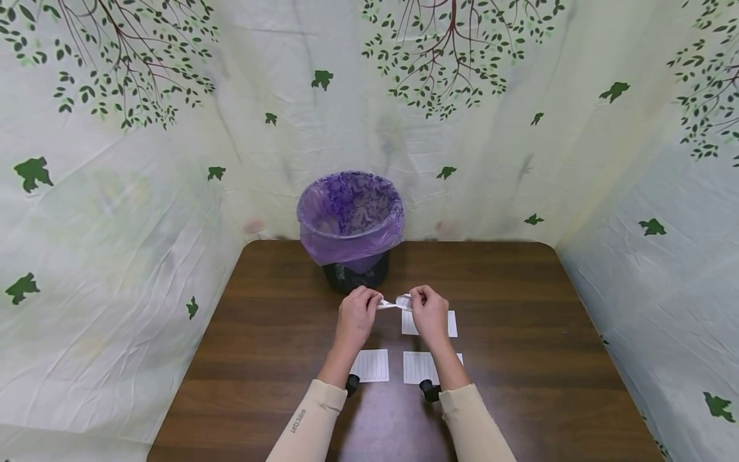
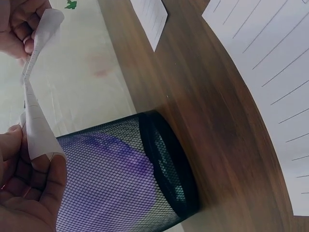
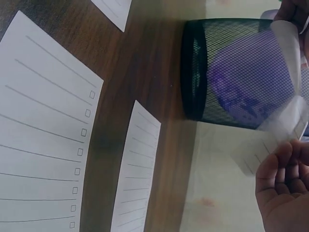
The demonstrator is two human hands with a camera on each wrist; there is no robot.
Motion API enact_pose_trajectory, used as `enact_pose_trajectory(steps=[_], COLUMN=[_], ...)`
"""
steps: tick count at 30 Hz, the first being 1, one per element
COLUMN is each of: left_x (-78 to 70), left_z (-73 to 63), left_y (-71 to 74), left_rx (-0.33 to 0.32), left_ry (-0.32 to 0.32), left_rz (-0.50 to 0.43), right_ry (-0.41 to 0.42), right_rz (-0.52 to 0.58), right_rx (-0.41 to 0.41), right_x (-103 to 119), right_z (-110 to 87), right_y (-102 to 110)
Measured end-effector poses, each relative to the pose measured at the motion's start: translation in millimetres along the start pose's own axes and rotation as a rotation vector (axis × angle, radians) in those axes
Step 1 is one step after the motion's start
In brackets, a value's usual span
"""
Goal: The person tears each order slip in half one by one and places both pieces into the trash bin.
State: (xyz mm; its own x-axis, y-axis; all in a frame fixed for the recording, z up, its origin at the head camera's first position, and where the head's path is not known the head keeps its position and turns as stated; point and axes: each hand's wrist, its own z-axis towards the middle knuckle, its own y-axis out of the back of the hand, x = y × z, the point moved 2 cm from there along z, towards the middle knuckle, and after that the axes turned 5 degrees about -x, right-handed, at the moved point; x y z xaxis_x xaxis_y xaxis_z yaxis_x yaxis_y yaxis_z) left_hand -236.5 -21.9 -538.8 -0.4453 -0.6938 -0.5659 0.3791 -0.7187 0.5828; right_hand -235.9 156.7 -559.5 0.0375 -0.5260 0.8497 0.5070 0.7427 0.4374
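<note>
Both hands hold one lined paper sheet (image 1: 388, 305) between them, above the table in front of the bin. It is pinched narrow and twisted at its middle, flaring out toward each end. My left hand (image 1: 356, 317) pinches the left end between thumb and fingers. At the other end, my right hand (image 1: 430, 314) pinches the paper with curled fingers. In the left wrist view the paper's flared end (image 2: 42, 135) curls over the left fingers. Ruled lines show on the end (image 3: 256, 157) by the right fingers in the right wrist view.
A black mesh bin (image 1: 358, 274) with a purple liner (image 1: 314, 240) stands just beyond the hands at the table's back edge. Flat on the wooden table (image 1: 519, 333) lie a left sheet (image 1: 374, 366), a right sheet (image 1: 418, 367) and a farther sheet (image 1: 452, 323), all lined.
</note>
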Motion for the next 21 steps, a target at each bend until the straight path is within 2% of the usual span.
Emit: enact_pose_trajectory(steps=[8, 21], left_x=[4.9, 13.6], left_z=[-0.7, 0.7], left_y=[0.2, 5.1], left_rx=[0.01, -0.063], left_ry=[0.055, 0.074], left_rz=[-0.009, -0.004], right_ry=[0.013, 0.0], right_rz=[0.001, 0.0], right_rx=[-0.003, -0.012], right_x=[-3.0, -6.3], right_z=[-1.9, -0.7], right_y=[1.1, 11.1])
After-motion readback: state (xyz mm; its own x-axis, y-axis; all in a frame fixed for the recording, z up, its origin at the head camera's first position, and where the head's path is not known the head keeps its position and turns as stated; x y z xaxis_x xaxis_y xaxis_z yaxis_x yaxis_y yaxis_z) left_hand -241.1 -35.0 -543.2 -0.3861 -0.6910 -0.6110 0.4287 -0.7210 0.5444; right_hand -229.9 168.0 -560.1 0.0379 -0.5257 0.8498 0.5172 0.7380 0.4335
